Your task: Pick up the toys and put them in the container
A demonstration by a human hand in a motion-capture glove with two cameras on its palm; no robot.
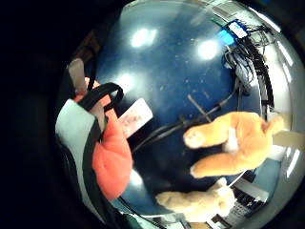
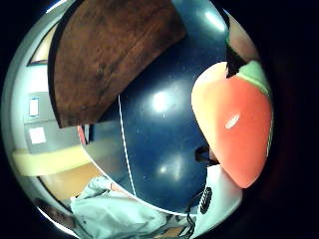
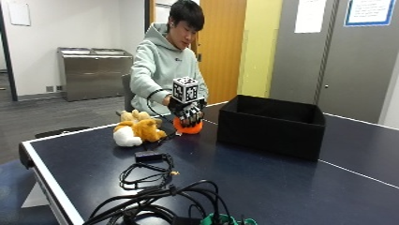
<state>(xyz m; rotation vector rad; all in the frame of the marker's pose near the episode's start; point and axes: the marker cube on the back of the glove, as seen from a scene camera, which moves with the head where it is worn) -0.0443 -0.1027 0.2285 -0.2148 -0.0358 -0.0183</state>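
The gloved right hand [image 3: 188, 112] has its grip clamped on an orange strawberry toy [image 3: 188, 126], low over the dark blue tabletop [image 3: 268, 173], just beside the black container [image 3: 272, 124]. Two plush dogs [image 3: 138, 130] lie nearby. Judged risk: the round toy could slip out, or clip the container wall when lifted.

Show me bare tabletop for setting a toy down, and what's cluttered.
Free: the blue table right of the black container, and the strip between container and cable pile. Crowded: around the plush toys, where the gloved right hand grips the orange toy.
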